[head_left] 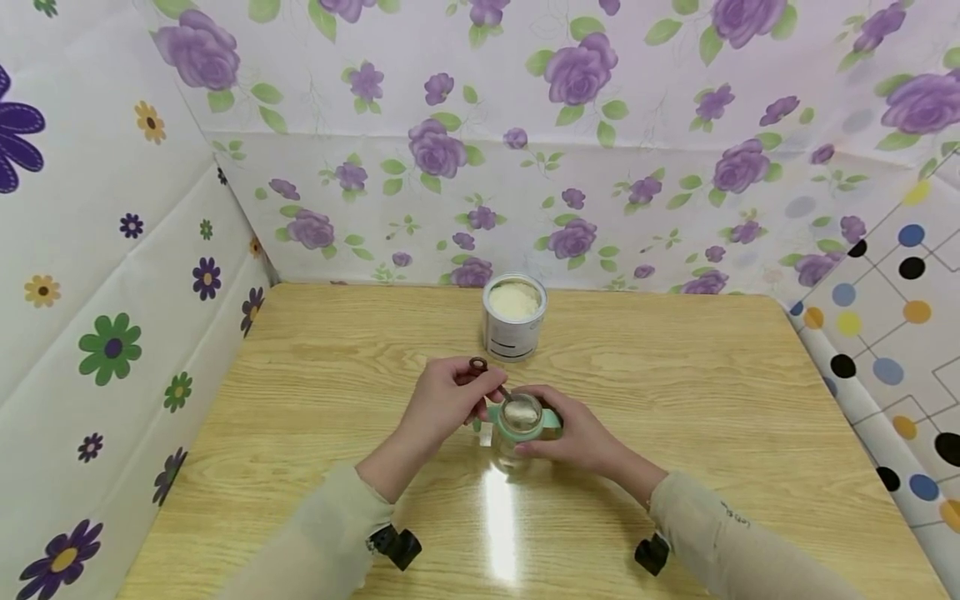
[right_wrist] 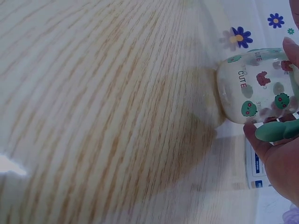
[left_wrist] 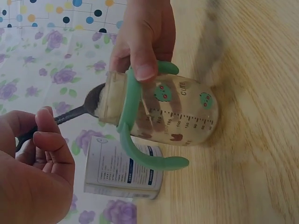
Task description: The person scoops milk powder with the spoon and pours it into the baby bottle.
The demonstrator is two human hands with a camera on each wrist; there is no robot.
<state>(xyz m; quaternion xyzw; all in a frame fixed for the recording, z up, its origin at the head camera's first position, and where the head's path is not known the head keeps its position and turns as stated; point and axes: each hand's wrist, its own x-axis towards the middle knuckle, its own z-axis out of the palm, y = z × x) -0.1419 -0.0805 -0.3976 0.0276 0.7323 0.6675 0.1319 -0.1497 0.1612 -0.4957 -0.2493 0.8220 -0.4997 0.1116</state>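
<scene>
My left hand (head_left: 447,397) pinches the handle of a dark brown spoon (left_wrist: 74,113). The spoon's bowl sits at the open mouth of a clear baby bottle (left_wrist: 175,109), with pale powder (head_left: 521,412) in the opening. A green collar with two side handles (left_wrist: 132,105) rings the bottle's neck. My right hand (head_left: 572,433) grips the bottle from the right, its thumb by the collar. Printed on the bottle are small cartoon figures, "CUTE" lettering and a measuring scale.
Behind the bottle, near the back edge of the wooden table (head_left: 337,358), stands an open can (head_left: 513,333) with pale powder up near its rim. Flowered sheeting (head_left: 465,167) hangs behind the table, with patterned sheets at both sides.
</scene>
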